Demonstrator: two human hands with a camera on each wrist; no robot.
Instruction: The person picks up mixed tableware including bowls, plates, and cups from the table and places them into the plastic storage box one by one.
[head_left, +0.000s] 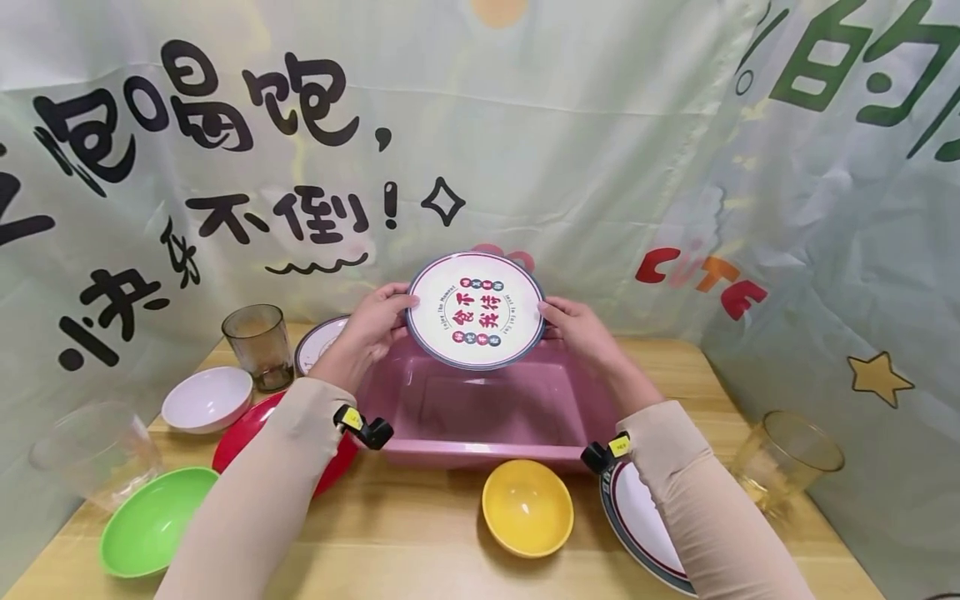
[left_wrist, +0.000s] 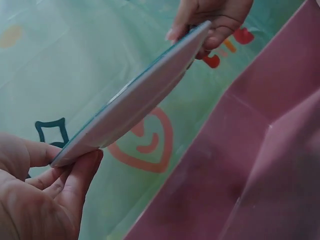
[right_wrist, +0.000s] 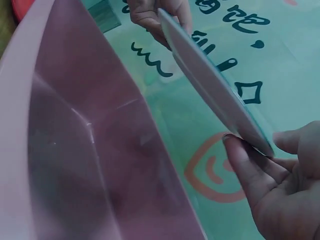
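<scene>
A white plate [head_left: 476, 311] with a blue rim and printed red and blue characters is held up over the back of a pink basin [head_left: 480, 451], its printed face turned toward the head camera. At its left edge my left hand [head_left: 372, 323] pinches the rim, thumb on the face and fingers behind. My right hand [head_left: 582, 331] grips the opposite edge in the same way. Seen edge-on in the left wrist view, the plate [left_wrist: 135, 97] slants between both hands. The right wrist view shows its pale underside and the basin's inner walls [right_wrist: 125, 150].
On the left stand a brown glass [head_left: 258, 346], a white bowl [head_left: 207, 400], a red plate [head_left: 337, 458], a clear glass [head_left: 101, 454] and a green bowl [head_left: 157, 525]. In front is a yellow bowl [head_left: 527, 508]; rightward, a white plate [head_left: 645, 525] and an amber glass [head_left: 783, 458].
</scene>
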